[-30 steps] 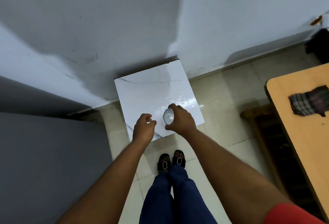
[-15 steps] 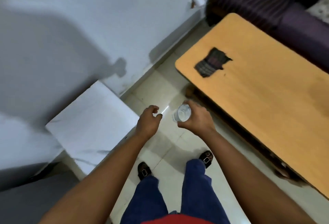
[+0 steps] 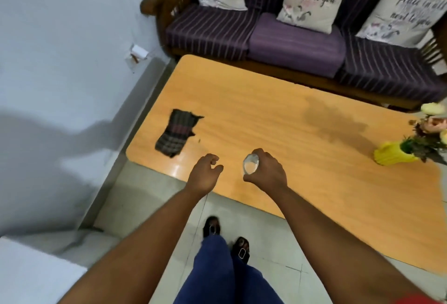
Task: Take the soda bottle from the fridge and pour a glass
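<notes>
My right hand (image 3: 267, 173) is closed around a clear glass (image 3: 250, 164), seen from above, over the near edge of the orange wooden table (image 3: 314, 170). My left hand (image 3: 204, 173) hovers beside it to the left with its fingers loosely curled and nothing in it. No soda bottle is in view, and no fridge.
A dark checked cloth (image 3: 176, 132) lies on the table's left end. A yellow vase with flowers (image 3: 396, 152) stands at the right. A purple striped sofa (image 3: 290, 42) with cushions is behind the table. A white marble block (image 3: 36, 277) sits at lower left by the wall.
The view has swung right from the white marble block to the table and sofa. My right hand carried the glass from the block to above the table edge; the left hand moved along beside it.
</notes>
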